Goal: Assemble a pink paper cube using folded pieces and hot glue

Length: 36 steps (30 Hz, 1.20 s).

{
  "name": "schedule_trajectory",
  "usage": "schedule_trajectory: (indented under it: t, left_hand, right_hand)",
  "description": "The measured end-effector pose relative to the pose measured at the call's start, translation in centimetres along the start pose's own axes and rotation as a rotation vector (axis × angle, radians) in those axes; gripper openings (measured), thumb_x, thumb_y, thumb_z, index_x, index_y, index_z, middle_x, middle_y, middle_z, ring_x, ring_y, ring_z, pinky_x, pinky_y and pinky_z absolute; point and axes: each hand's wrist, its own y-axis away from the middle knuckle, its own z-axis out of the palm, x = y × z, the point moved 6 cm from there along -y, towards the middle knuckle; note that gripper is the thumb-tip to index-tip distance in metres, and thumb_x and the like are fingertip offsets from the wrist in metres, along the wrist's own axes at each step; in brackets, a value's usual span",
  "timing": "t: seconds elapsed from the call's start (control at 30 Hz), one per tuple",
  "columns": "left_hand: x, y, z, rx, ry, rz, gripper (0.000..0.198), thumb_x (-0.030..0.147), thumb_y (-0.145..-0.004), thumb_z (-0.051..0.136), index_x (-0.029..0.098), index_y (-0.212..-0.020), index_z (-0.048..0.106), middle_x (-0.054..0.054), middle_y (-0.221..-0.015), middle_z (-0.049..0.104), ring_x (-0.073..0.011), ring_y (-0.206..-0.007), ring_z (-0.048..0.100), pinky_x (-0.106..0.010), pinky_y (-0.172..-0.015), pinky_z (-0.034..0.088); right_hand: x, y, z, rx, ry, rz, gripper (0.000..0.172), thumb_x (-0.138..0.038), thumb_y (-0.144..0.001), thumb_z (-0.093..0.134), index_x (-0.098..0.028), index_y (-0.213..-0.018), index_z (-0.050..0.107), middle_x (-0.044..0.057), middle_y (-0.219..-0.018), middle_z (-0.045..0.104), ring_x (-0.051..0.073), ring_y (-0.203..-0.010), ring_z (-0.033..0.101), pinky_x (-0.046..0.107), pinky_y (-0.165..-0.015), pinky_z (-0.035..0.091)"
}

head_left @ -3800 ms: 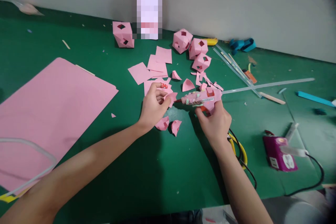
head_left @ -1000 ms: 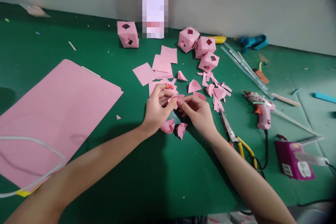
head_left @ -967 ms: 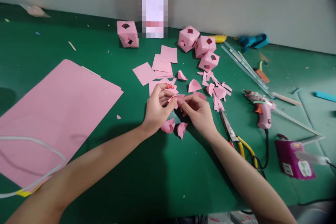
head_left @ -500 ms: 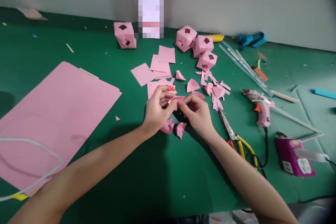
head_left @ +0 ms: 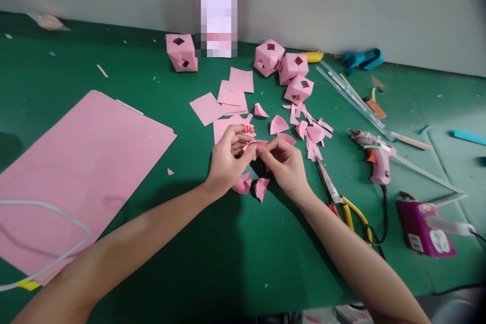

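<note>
Between my two hands is a small pink paper piece [head_left: 255,145], pinched from both sides at the middle of the view. My left hand [head_left: 230,159] has its thumb and fingers closed on the left part of it; a red patterned band wraps one fingertip. The right part is pinched by my right hand [head_left: 285,164]. Just below my hands lie two small folded pink pieces, one [head_left: 243,183] by my left wrist and one [head_left: 261,189] beside it. Flat pink squares [head_left: 232,95] lie beyond my left hand, and a curved pink piece [head_left: 279,124] beyond my right.
Pink paper polyhedra [head_left: 269,57] stand near the wall. A large pink sheet [head_left: 87,162] covers the left. Paper strips [head_left: 313,134], scissors [head_left: 334,193], a glue gun [head_left: 379,159] and a purple box [head_left: 425,228] are at the right. A blurred upright panel [head_left: 216,10] leans at the back.
</note>
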Motion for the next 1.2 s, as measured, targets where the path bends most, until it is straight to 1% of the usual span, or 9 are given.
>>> schedule_trajectory:
  t: [0.1,0.17,0.23,0.3,0.5,0.67,0.87,1.07,1.2]
  left_hand:
    - [0.06,-0.24,-0.18,0.032,0.025,-0.008,0.032,0.02,-0.081,0.074,0.02,-0.106,0.054,-0.001,-0.089,0.072,-0.0124,-0.072,0.072,-0.022,-0.063,0.06]
    - [0.06,-0.34,-0.27,0.048,0.029,-0.019,0.032,0.021,-0.081,0.075,0.02,-0.106,0.054,0.0,-0.087,0.072,-0.0109,-0.067,0.07,-0.022,-0.061,0.059]
    - [0.02,-0.32,-0.32,0.06,0.025,-0.022,0.032,0.022,-0.082,0.075,0.02,-0.106,0.054,0.0,-0.087,0.071,-0.0114,-0.069,0.07,-0.022,-0.061,0.059]
    - [-0.02,-0.2,-0.26,0.055,0.02,-0.013,0.032,0.021,-0.082,0.075,0.021,-0.106,0.054,-0.001,-0.088,0.072,-0.0127,-0.073,0.072,-0.021,-0.062,0.06]
    - [-0.07,0.16,0.18,-0.003,0.007,0.013,0.034,0.02,-0.083,0.074,0.021,-0.109,0.052,0.0,-0.089,0.074,-0.0114,-0.069,0.073,-0.021,-0.062,0.059]
    - [-0.02,-0.05,0.1,0.013,0.031,-0.038,0.039,0.02,-0.08,0.078,0.021,-0.107,0.051,0.002,-0.084,0.073,-0.0101,-0.065,0.07,-0.021,-0.063,0.059]
    - [-0.08,-0.13,-0.04,0.028,0.027,-0.065,0.039,0.021,-0.079,0.077,0.021,-0.108,0.051,0.003,-0.083,0.071,-0.0103,-0.067,0.071,-0.022,-0.064,0.059]
    - [0.1,-0.25,-0.29,0.061,-0.003,-0.054,0.035,0.021,-0.081,0.075,0.022,-0.106,0.051,0.004,-0.08,0.07,-0.0109,-0.064,0.069,-0.023,-0.063,0.058]
    - [-0.05,-0.38,-0.39,0.066,-0.004,-0.05,0.035,0.022,-0.08,0.075,0.021,-0.107,0.052,0.002,-0.082,0.071,-0.0121,-0.068,0.07,-0.024,-0.066,0.058]
  right_hand:
    - [0.21,-0.01,0.12,-0.01,-0.035,0.044,0.034,-0.051,-0.079,0.084,-0.02,-0.077,0.07,-0.001,-0.069,0.066,0.01,-0.054,0.051,0.024,-0.047,0.042]
    - [0.24,0.0,0.15,-0.01,-0.054,0.055,0.034,-0.052,-0.077,0.086,-0.02,-0.08,0.073,0.0,-0.073,0.069,0.011,-0.057,0.054,0.024,-0.049,0.047]
    - [0.22,0.02,0.11,-0.001,-0.068,0.061,0.035,-0.051,-0.074,0.089,-0.02,-0.082,0.074,0.001,-0.076,0.071,0.012,-0.061,0.058,0.024,-0.051,0.049]
    - [0.17,0.05,0.06,0.01,-0.07,0.062,0.036,-0.051,-0.073,0.09,-0.02,-0.083,0.074,0.001,-0.077,0.071,0.012,-0.06,0.058,0.024,-0.051,0.05]
    - [0.13,0.02,-0.1,0.03,-0.024,0.054,0.04,-0.057,-0.078,0.083,-0.021,-0.074,0.066,-0.002,-0.066,0.062,0.01,-0.049,0.051,0.025,-0.045,0.044]
    - [0.22,-0.09,-0.13,0.012,-0.02,0.054,0.038,-0.055,-0.079,0.081,-0.021,-0.076,0.066,-0.003,-0.065,0.061,0.01,-0.049,0.051,0.025,-0.045,0.044]
    - [0.42,-0.05,-0.18,-0.002,-0.029,0.06,0.033,-0.052,-0.083,0.079,-0.021,-0.077,0.067,-0.003,-0.066,0.06,0.011,-0.051,0.053,0.027,-0.047,0.045]
    - [0.79,0.19,-0.75,0.09,-0.165,0.078,0.027,-0.047,-0.086,0.075,-0.023,-0.082,0.063,-0.005,-0.065,0.057,0.01,-0.052,0.051,0.024,-0.046,0.046]
    - [0.91,0.28,-0.76,0.065,-0.157,0.053,0.026,-0.046,-0.086,0.077,-0.023,-0.087,0.065,-0.005,-0.064,0.057,0.01,-0.052,0.052,0.024,-0.046,0.046]
